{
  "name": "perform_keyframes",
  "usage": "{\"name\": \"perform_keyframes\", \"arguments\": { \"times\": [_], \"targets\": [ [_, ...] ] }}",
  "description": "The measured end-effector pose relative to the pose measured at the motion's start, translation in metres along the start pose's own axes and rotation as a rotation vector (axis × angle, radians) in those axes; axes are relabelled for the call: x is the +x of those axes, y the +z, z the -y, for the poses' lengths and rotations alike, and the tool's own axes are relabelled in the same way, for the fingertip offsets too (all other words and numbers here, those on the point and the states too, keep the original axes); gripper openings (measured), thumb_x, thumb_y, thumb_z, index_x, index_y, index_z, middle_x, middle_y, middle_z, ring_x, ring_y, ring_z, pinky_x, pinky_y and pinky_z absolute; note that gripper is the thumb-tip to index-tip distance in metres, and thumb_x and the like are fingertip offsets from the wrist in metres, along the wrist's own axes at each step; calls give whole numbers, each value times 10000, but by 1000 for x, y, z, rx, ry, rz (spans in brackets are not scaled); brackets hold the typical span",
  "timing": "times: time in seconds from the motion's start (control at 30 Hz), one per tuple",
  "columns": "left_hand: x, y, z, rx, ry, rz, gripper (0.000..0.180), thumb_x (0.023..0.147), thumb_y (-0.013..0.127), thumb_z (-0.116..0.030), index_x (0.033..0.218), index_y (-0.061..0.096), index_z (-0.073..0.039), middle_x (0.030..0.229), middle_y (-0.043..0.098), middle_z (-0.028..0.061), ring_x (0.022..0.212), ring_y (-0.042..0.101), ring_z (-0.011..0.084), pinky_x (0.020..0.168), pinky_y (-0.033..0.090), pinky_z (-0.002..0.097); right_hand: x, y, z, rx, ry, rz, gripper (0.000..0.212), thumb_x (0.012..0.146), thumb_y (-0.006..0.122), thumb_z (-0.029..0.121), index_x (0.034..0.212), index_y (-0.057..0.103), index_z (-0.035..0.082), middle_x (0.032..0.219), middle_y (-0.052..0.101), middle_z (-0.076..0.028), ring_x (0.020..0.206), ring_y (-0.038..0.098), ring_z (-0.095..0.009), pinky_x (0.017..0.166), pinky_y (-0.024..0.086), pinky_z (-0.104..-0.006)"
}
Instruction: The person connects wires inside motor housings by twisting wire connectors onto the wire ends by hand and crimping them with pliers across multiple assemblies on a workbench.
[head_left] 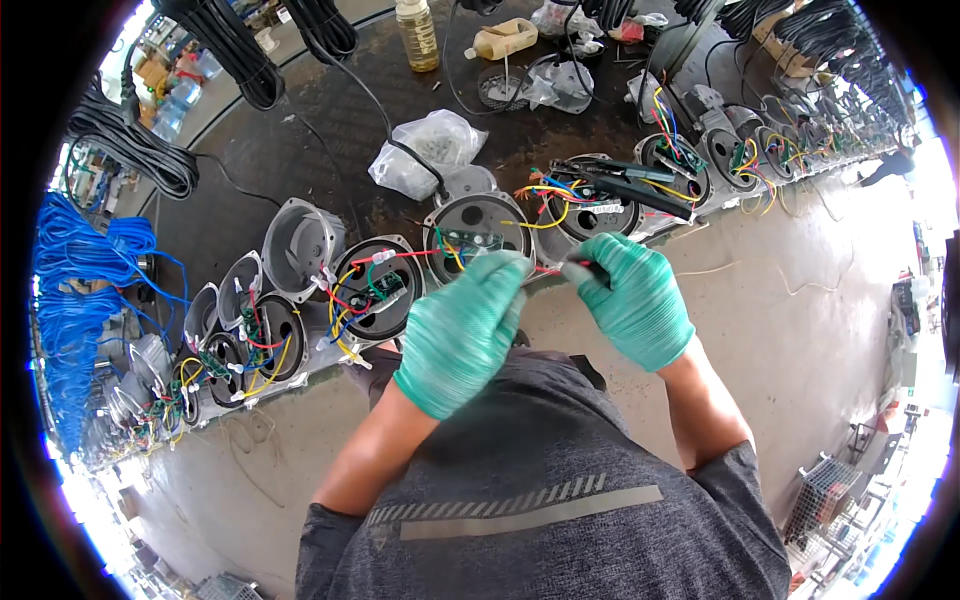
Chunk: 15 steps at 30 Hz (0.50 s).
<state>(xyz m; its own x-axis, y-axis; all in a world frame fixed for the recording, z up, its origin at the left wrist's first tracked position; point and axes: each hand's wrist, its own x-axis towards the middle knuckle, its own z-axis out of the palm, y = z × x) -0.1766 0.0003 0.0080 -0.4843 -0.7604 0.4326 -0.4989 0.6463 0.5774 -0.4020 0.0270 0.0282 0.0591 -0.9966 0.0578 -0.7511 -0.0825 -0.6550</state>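
Note:
My left hand (465, 330), in a green striped glove, is closed in a pinch in front of a round grey metal housing (480, 212). My right hand (637, 303), gloved the same way, pinches to its right. A short stretch of red wire (545, 269) shows between the two sets of fingertips; its ends are hidden by the gloves. Inside the housing sit a small green circuit board (470, 240) and yellow and blue wires. Across the neighbouring housing on the right lies a black-handled hand tool (630, 187), above my right hand.
Similar housings with boards and coloured wires line the bench edge, including one (385, 290) at left. Behind them lie a plastic bag (430, 152), a bottle of yellowish liquid (417, 38) and black cable bundles (225, 50). Blue cable coils (85, 270) hang at far left.

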Motion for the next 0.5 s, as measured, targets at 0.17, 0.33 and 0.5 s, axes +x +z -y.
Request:
{"name": "perform_keyframes", "arguments": {
  "times": [0.17, 0.33, 0.5],
  "targets": [
    [6, 20, -6, -248, -199, 140, 300, 986, 700, -51, 1285, 683, -29, 1061, 741, 185, 883, 739, 347, 769, 592, 401, 3, 10, 12, 631, 355, 100, 140, 966, 745, 114, 1025, 752, -13, 753, 741, -60, 653, 698, -84, 598, 558, -285],
    [3, 29, 5, -379, -208, 222, 275, 990, 689, -41, 1260, 681, 15, 1009, 727, 203, 873, 714, 317, 775, 567, 392, 5, 5, -10, 326, 105, 159, 198, 959, 727, 173, 1062, 726, 4, 852, 731, -153, 744, 718, -229, 694, 578, -366],
    [0, 35, 6, -300, -109, 193, 246, 977, 688, -30, 1220, 700, 0, 1033, 724, 204, 927, 704, 402, 802, 567, 432, 8, -8, 6, -292, -225, 288, 224, 892, 712, 212, 1039, 706, 43, 973, 722, -188, 869, 721, -397, 740, 592, -476]
  ]
}}
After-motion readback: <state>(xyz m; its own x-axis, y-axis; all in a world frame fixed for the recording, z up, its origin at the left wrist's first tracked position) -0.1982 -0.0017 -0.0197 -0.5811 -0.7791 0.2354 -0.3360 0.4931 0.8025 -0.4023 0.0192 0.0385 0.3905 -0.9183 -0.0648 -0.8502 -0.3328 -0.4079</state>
